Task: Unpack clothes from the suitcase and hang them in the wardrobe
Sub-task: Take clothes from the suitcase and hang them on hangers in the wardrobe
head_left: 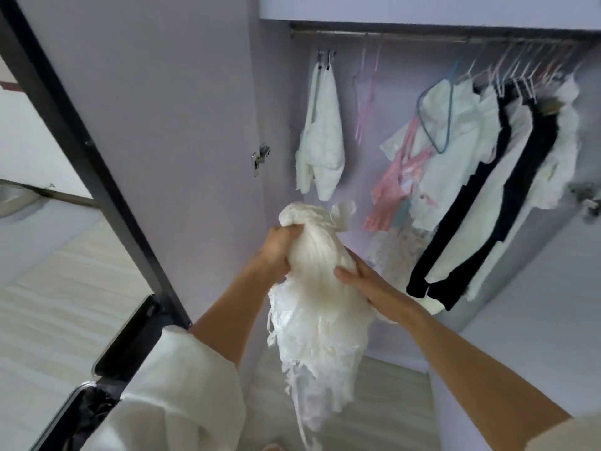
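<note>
The open wardrobe (406, 196) has pale lilac walls and a metal rail (422, 35) across its top; at the left end of the rail a white folded garment (320, 141) hangs from two clips, and beside it hangs one empty pink hanger (366, 102); further right one blue hanger (439, 125) sits tilted in front of a white top (455, 125), with a pink striped piece (395, 183) below it; at the far right a crowded bunch of white and black clothes (487, 196) hangs on many pale hangers, too blurred to count; the wardrobe door (136, 109) stands open on the left with one metal hinge (260, 157) at its edge; a black suitcase (130, 336) lies at lower left, only partly in view.

Two hands work in front of the wardrobe, between the door and the hung clothes; the left hand (276, 249) grips the bunched top of a white lacy garment (318, 304), fingers curled tight round the gathered cloth; the right hand (367, 281) clasps the same garment lower on its right side, thumb pressed across the fabric; the rest of the garment dangles in ragged folds toward the floor.
</note>
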Demonstrator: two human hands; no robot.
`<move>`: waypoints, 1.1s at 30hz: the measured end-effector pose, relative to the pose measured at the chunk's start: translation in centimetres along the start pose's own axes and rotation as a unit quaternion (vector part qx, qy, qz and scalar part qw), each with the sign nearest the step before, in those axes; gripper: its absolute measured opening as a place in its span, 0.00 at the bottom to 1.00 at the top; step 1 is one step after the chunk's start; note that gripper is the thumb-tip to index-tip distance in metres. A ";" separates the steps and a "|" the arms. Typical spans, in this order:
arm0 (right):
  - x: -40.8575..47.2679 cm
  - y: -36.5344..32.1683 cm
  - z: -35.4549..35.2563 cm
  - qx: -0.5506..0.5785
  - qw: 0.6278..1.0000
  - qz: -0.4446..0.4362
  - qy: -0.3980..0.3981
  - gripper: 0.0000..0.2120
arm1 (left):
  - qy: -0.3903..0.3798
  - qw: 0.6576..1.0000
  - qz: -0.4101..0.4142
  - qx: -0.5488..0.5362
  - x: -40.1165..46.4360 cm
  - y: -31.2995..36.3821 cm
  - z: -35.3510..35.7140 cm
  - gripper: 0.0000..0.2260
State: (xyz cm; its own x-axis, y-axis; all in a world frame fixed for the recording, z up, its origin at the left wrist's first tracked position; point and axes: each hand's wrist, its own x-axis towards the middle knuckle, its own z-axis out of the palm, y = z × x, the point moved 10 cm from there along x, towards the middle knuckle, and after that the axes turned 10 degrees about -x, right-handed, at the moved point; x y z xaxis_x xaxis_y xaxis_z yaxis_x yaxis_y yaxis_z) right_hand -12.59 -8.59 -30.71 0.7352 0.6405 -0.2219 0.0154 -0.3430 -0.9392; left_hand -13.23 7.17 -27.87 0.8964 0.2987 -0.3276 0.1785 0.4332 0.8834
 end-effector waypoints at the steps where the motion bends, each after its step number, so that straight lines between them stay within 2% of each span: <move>1: 0.3 -0.4 -1.0 -0.008 1.000 -0.002 0.008 0.28 | -0.021 1.000 -0.001 -0.019 1.0 0.9 1.5 0.19; 3: 1.3 -1.2 -3.0 -0.044 0.998 0.004 0.053 0.29 | -0.060 0.996 0.002 -0.061 2.1 2.8 4.2 0.16; 5: 2.4 -2.5 -6.1 -0.040 0.988 0.006 0.147 0.22 | -0.084 0.992 0.004 -0.091 3.8 4.9 6.4 0.14; 7: 3.5 -4.1 -8.6 0.004 0.979 0.004 0.205 0.17 | -0.096 0.991 0.017 -0.096 5.8 6.9 7.5 0.19; 10: 5.1 -6.1 -11.9 0.078 0.961 0.034 0.262 0.12 | -0.082 0.995 0.042 0.025 9.3 9.2 7.6 0.30; 12: 5.8 -6.8 -14.0 0.111 0.946 0.062 0.299 0.16 | -0.044 0.991 0.058 0.110 10.5 10.0 6.5 0.28; 14: 6.7 -7.8 -15.7 0.128 0.935 0.067 0.324 0.17 | -0.049 0.986 0.051 0.150 11.9 9.4 5.6 0.25; 16: 7.9 -8.5 -16.8 0.167 0.923 0.063 0.342 0.21 | -0.118 0.977 0.001 0.177 12.7 7.2 5.7 0.32; 18: 8.8 -8.0 -17.0 0.235 0.907 0.061 0.345 0.22 | -0.211 0.964 -0.050 0.156 12.4 4.5 7.0 0.36; 20: 10.5 -7.4 -16.8 0.316 0.889 0.058 0.327 0.23 | -0.286 0.949 -0.095 0.093 12.2 2.8 9.0 0.31; 22: 12.2 -7.0 -17.0 0.320 0.894 0.069 0.306 0.24 | -0.324 0.937 -0.108 0.075 12.0 2.2 10.7 0.24; 23: 12.9 -6.9 -17.4 0.289 0.906 0.080 0.297 0.25 | -0.314 0.941 -0.098 0.081 12.7 2.3 10.8 0.21; 26: 14.4 -5.9 -20.0 0.139 0.937 0.131 0.293 0.25 | -0.212 0.972 -0.074 0.074 16.2 3.1 8.8 0.18; 29: 15.4 -4.9 -22.8 -0.037 0.933 0.185 0.305 0.21 | -0.146 0.986 -0.066 0.037 18.9 3.8 6.7 0.15; 31: 17.0 -5.6 -24.5 -0.081 0.928 0.161 0.327 0.14 | -0.115 0.990 -0.068 0.035 20.2 4.3 5.7 0.11; 33: 19.5 -7.4 -25.4 -0.056 0.934 0.119 0.333 0.10 | -0.093 0.993 -0.067 0.042 21.6 4.9 5.0 0.13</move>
State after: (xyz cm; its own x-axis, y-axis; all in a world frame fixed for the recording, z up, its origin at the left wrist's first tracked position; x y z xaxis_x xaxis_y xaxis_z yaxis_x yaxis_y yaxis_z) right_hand 18.79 -11.02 -21.47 0.9847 -0.0200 -0.1729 -0.1584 -0.5150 -0.8424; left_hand 9.01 11.47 -28.93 0.9203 0.0781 -0.3833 0.3270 0.3841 0.8635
